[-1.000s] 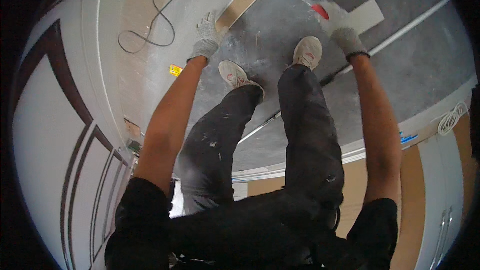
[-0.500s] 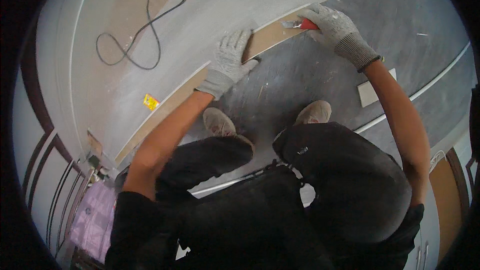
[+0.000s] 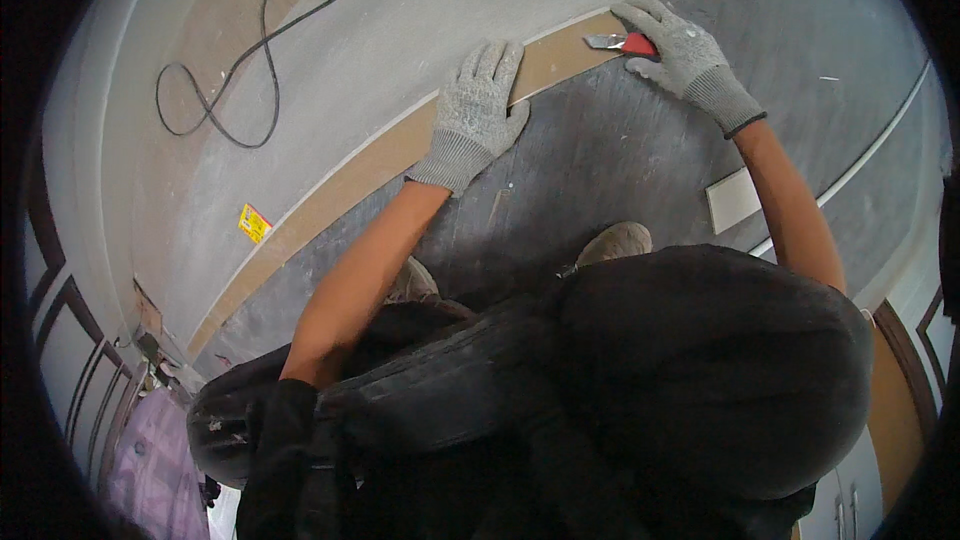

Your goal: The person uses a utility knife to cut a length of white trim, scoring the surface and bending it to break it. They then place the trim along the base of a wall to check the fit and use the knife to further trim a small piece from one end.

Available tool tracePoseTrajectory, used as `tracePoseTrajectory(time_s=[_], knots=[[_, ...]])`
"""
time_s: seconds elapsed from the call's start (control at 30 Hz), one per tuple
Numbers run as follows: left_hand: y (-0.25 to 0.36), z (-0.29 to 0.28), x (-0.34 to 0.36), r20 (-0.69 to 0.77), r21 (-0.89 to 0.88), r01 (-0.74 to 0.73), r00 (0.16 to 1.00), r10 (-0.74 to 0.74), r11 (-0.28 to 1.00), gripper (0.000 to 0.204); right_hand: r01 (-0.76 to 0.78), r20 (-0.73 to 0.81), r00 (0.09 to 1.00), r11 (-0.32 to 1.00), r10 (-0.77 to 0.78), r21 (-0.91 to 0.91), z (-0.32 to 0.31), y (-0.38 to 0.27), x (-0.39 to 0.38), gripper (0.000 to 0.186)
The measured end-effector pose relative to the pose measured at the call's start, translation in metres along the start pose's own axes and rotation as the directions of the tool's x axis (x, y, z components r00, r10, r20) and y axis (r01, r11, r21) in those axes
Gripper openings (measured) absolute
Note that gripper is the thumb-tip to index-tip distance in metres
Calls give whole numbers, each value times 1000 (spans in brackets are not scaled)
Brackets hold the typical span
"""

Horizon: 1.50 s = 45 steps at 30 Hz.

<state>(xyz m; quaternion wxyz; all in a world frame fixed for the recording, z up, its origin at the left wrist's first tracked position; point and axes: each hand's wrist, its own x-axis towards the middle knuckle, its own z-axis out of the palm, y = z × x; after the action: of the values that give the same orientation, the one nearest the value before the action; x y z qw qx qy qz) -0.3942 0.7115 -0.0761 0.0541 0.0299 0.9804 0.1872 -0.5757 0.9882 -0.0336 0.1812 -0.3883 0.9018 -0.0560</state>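
A long narrow strip of brown board (image 3: 340,180) with a pale edge runs from lower left to upper right over the dark grey surface. My left hand (image 3: 480,95), in a grey knit glove, lies flat across the strip, fingers stretched forward and thumb to the right. At the strip's right end is my right hand (image 3: 685,52), gloved alike, its fingers over the end and edge. A utility knife (image 3: 638,44) with a red handle is held under that hand, blade out and pointing left over the strip. Its grip is partly hidden by the palm.
Beyond the strip stretches a light grey sheet (image 3: 390,40) with a looped black cable (image 3: 265,40). A yellow label (image 3: 254,224) lies beside the strip. A pale board offcut (image 3: 733,200) sits near my right forearm. My shoes (image 3: 615,242) stand below. Purple wrapped packaging (image 3: 155,455) is at lower left.
My left hand has flattened onto the strip, and the step in the strip's line beside it no longer shows. The view has shifted as I lean. The right hand keeps the knife.
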Motion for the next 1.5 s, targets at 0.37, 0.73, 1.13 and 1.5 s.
tracePoseTrajectory(time_s=[0.37,0.73,1.13,1.5], knots=[[4,7,-3,-71,-5,-14,997,14,1000,75,63,-24,998,995,-65,-83,7,0,12,84],[-5,22,-4,-214,53,-68,974,78,996,71,16,56,998,998,-20,55,-7,-18,22,84],[-6,26,-5,-255,83,-55,964,75,995,65,28,37,999,999,-28,-18,-2,-22,28,89],[-10,10,-7,-170,11,-63,983,64,998,66,24,28,999,999,-25,49,-18,-35,20,90]])
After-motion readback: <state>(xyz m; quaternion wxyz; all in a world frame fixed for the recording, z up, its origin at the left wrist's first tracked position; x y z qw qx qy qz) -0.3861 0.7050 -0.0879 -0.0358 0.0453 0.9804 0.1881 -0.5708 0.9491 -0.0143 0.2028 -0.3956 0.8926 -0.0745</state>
